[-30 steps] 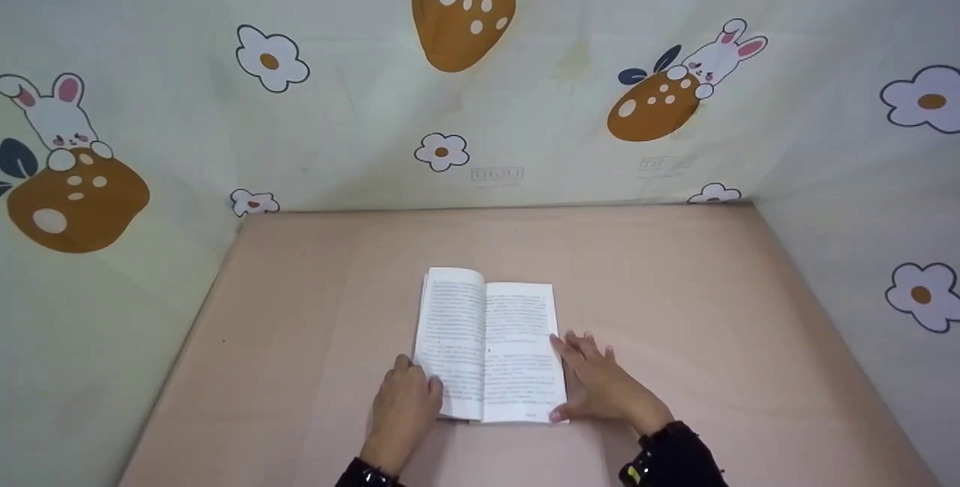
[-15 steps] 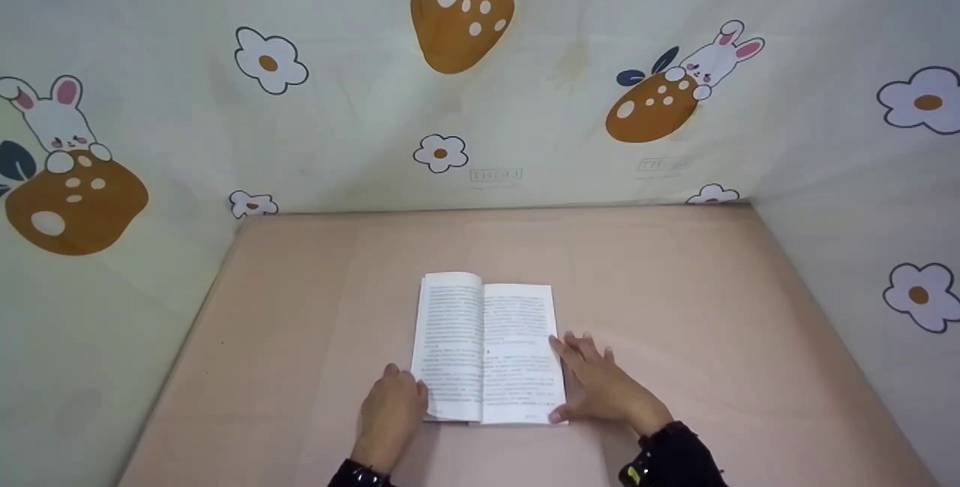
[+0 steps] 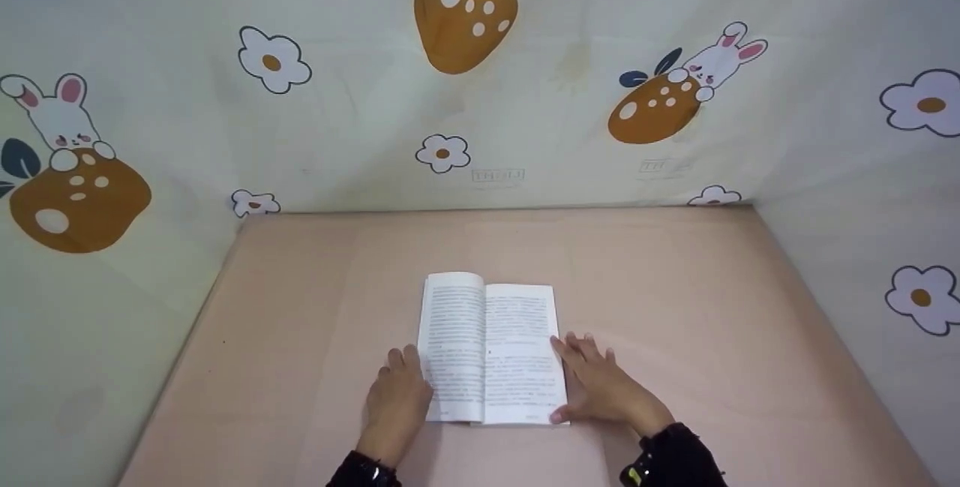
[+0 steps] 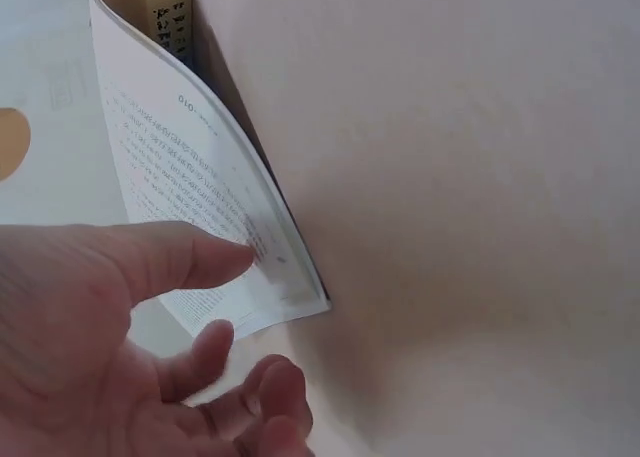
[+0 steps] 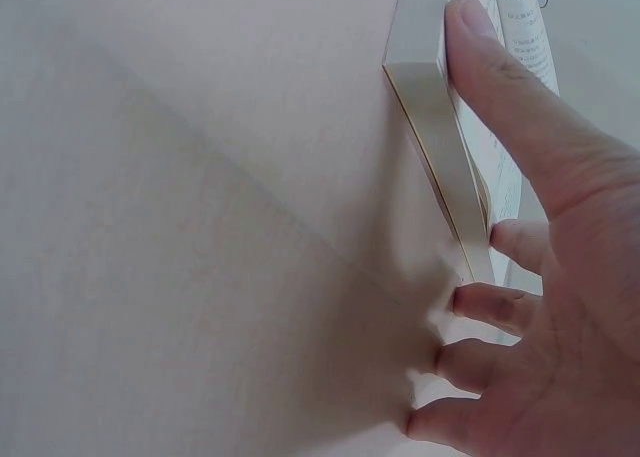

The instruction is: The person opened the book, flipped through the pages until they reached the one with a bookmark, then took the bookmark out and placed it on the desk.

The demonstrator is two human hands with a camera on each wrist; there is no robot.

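Note:
A book (image 3: 454, 329) lies spread on the table, its thin left side of pages curving up from the spine. At its left edge is my left hand (image 3: 397, 397). The left wrist view shows the left thumb (image 4: 205, 257) over the margin of the page (image 4: 170, 127), while the other fingers hang loosely bent beside the edge, not gripping the pages. On the other side my right hand (image 3: 604, 386) is spread. Its thumb (image 5: 490, 52) presses the right page near the lower corner, and the index fingertip touches that edge further up. The thick page block (image 5: 420, 47) shows in the right wrist view.
A pinkish-beige cloth (image 3: 300, 307) covers the table around the book. Pale printed fabric walls (image 3: 360, 97) with bunnies and flowers enclose the back and both sides. Dark sleeves (image 3: 671, 457) cover the wrists.
My left hand has slid off the lower left page toward the edge, and its fingers have loosened. The left page stays down. My right hand has kept its place.

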